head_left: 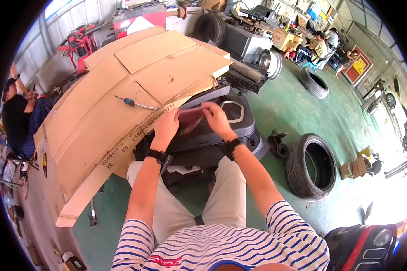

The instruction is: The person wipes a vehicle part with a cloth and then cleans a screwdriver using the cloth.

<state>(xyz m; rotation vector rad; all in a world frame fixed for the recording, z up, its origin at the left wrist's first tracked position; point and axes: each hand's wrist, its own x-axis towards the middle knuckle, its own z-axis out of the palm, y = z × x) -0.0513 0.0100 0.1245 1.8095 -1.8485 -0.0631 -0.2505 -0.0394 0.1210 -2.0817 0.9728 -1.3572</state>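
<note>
A dark reddish piece of cloth [191, 120] hangs stretched between my two hands. My left hand [166, 128] pinches its left edge, close to the front edge of the cardboard sheet [167, 65]. At the opposite upper corner, the fingers of my right hand [217, 119] are closed on the cloth. Beneath it lies a large black plastic part [199, 145], with a light-outlined hexagonal shape [233, 111] on its right side. A screwdriver [129, 102] with a blue and black handle rests on the cardboard to the left.
Two tyres [311, 167] [314, 83] lie on the green floor [276, 113] to the right, near small cardboard boxes [355, 167]. A wheel rim [270, 63] stands farther back. One person [18, 117] sits at the far left; several others sit at the back right.
</note>
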